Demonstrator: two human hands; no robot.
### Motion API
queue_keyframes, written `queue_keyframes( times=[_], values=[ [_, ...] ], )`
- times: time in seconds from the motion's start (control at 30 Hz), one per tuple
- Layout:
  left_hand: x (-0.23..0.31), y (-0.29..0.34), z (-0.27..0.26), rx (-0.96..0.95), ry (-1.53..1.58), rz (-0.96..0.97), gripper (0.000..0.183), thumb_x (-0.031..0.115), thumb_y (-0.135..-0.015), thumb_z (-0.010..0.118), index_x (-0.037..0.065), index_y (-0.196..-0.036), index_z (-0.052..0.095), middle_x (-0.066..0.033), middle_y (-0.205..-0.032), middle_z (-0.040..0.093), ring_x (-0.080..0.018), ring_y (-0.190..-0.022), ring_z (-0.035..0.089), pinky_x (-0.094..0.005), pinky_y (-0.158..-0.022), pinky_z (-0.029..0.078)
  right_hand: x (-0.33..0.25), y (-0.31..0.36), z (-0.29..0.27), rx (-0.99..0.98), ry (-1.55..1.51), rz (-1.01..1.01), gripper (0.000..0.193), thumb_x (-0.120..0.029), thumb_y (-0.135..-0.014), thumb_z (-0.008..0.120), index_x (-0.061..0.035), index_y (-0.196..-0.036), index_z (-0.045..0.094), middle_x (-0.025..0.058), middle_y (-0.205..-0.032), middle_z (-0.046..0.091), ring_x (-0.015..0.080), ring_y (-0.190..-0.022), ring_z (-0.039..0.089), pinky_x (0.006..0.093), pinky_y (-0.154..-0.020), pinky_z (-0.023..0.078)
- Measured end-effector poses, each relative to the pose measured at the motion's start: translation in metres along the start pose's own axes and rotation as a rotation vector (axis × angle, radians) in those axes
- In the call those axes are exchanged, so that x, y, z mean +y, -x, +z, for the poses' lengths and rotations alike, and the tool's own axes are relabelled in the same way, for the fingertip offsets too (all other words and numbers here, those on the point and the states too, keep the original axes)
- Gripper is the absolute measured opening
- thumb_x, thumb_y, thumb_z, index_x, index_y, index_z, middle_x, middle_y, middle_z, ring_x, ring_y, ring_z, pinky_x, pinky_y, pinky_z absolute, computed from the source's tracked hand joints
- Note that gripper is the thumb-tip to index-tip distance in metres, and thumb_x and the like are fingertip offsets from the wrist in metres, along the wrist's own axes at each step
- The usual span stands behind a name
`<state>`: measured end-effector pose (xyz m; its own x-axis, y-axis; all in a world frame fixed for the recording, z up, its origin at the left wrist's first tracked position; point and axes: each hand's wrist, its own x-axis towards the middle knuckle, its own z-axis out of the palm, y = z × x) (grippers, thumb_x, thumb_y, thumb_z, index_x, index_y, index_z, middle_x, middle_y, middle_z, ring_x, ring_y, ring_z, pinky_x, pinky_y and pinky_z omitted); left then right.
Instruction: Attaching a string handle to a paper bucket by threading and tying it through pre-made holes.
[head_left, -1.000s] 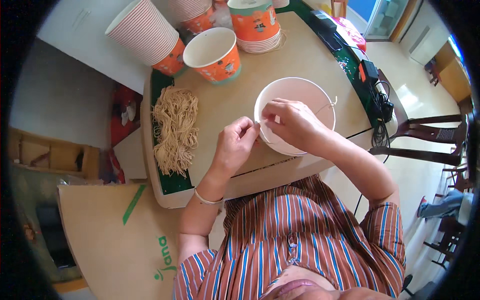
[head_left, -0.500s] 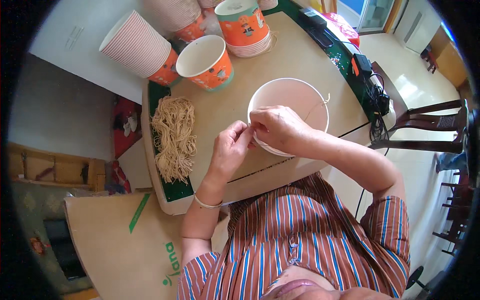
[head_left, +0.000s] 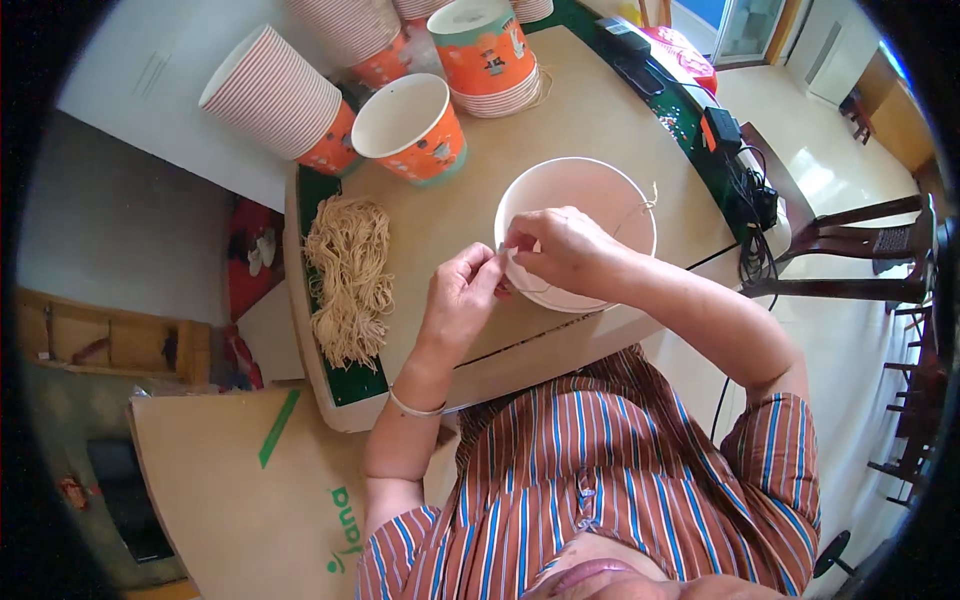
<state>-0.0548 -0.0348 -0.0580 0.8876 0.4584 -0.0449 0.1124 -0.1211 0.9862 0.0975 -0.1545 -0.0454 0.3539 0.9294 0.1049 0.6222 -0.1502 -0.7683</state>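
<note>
A large white-lined paper bucket [head_left: 590, 178] stands in front of me, its mouth facing up. A beige string [head_left: 652, 198] hangs at its right rim, and a thin length runs down inside toward my fingers. My left hand [head_left: 466, 284] pinches the bucket's left rim from outside, thumb and fingertips together. Just inside that rim, my right hand [head_left: 562, 242] is closed in a pinch, apparently on the string's end; its fingertips partly hide what they hold. A bundle of loose beige strings [head_left: 350, 280] lies left of my left hand.
Behind the bucket are a single orange printed paper bucket [head_left: 405, 115], a tilted stack of paper buckets [head_left: 275, 95] and an upright stack [head_left: 492, 55]. Black cables and an adapter [head_left: 722, 132] lie along the right table edge. A dark wooden chair [head_left: 850, 250] stands to the right.
My right hand has turned and lifted slightly at the rim, its fingers now more visible. My left hand keeps its place, and the bucket stays where it was.
</note>
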Motion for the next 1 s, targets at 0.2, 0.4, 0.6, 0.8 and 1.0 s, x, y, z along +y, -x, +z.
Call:
queue_keyframes(
  times=[0.2,0.4,0.6,0.8,1.0],
  values=[
    [0.004,-0.002,0.001,-0.006,-0.055,-0.004,0.023,0.012,-0.101,0.054,-0.002,-0.086,0.062,-0.0029,-0.075,0.062,-0.0084,-0.071,0.058,-0.0256,-0.067,0.05,-0.009,-0.001,-0.001,-0.049,0.044,0.028,0.018,-0.014,-0.085,0.065,-0.0013,-0.096,0.07,0.0181,-0.09,0.072,0.0368,-0.086,0.069,0.0442,-0.078,0.055],
    [0.005,-0.003,0.0,-0.013,-0.1,0.004,0.023,0.012,-0.102,0.053,-0.002,-0.086,0.062,-0.0033,-0.074,0.062,-0.0085,-0.071,0.058,-0.0259,-0.068,0.05,-0.007,0.001,0.007,-0.004,0.15,-0.085,0.013,-0.014,-0.085,0.062,-0.0019,-0.083,0.065,0.0173,-0.082,0.068,0.0393,-0.079,0.066,0.0487,-0.073,0.052],
    [0.004,-0.003,0.001,-0.02,-0.083,0.016,0.025,0.014,-0.102,0.054,-0.003,-0.087,0.062,-0.0035,-0.075,0.063,-0.0093,-0.071,0.059,-0.0259,-0.068,0.05,-0.01,0.003,0.003,0.058,0.172,-0.08,0.012,-0.013,-0.082,0.063,-0.002,-0.079,0.062,0.018,-0.079,0.065,0.0405,-0.077,0.064,0.0494,-0.07,0.052],
    [0.004,-0.004,0.002,-0.011,-0.084,-0.047,0.028,0.018,-0.103,0.054,-0.003,-0.086,0.063,-0.0041,-0.077,0.065,-0.0097,-0.07,0.06,-0.0264,-0.067,0.05,-0.003,0.004,-0.007,0.127,0.127,-0.054,0.01,-0.01,-0.079,0.063,-0.001,-0.077,0.059,0.0196,-0.074,0.063,0.0422,-0.071,0.062,0.0462,-0.063,0.05],
    [0.001,-0.002,0.001,-0.028,-0.048,-0.03,0.031,0.022,-0.104,0.054,-0.003,-0.086,0.063,-0.0047,-0.078,0.065,-0.0104,-0.07,0.06,-0.0279,-0.067,0.051,0.0,0.005,-0.017,0.157,0.04,-0.027,0.009,-0.007,-0.076,0.065,-0.0013,-0.082,0.063,0.0168,-0.073,0.065,0.0355,-0.068,0.064,0.0414,-0.064,0.052]
  ],
)
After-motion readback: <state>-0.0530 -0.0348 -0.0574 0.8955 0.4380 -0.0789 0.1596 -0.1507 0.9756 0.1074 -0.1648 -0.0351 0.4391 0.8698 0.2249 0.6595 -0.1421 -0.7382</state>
